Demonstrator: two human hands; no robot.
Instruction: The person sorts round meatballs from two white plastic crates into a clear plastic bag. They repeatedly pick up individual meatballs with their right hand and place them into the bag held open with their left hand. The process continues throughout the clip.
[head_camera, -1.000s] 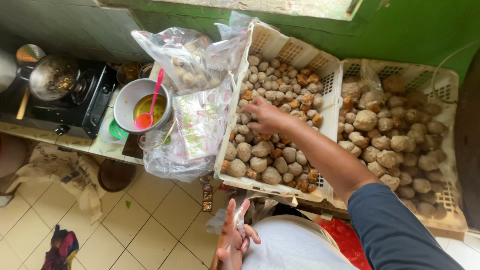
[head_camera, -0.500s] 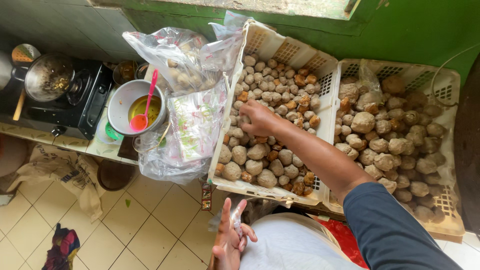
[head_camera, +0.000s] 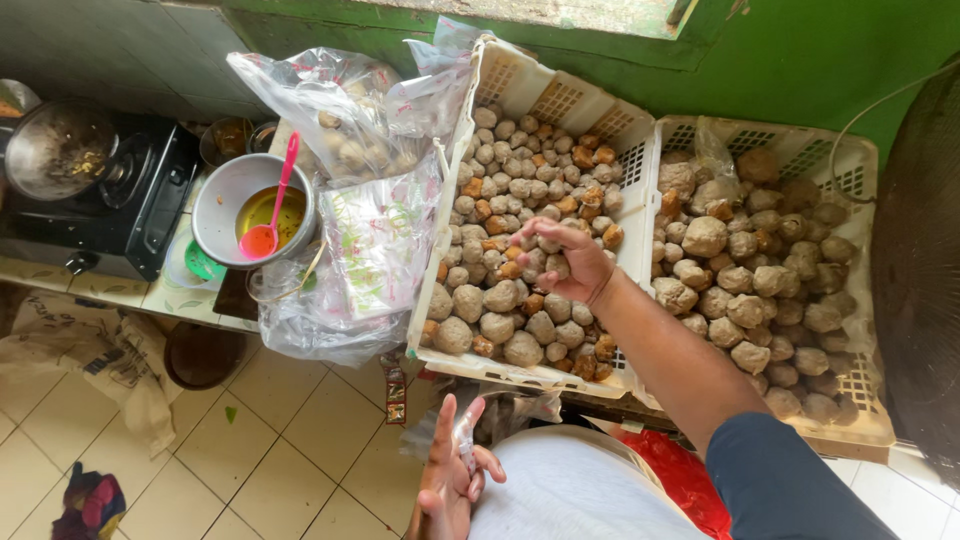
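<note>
while the left hand (head_camera: 447, 482) stays low, right hand (head_camera: 562, 262) now grips meatballs (head_camera: 545, 262).

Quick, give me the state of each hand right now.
Left hand: fingers spread, holding a clear plastic bag.
Right hand: closed on meatballs over the white crate.

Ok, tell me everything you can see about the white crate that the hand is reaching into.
The white crate is a plastic basket with slotted, lattice-like walls, tilted so its near edge sits lower. It is nearly full of round beige meatballs, larger ones toward the near end, mixed with small brown fried cubes. The right hand rests in the pile, gripping several balls. A second crate touches its right side, and clear plastic bags lean against its left wall.
</note>
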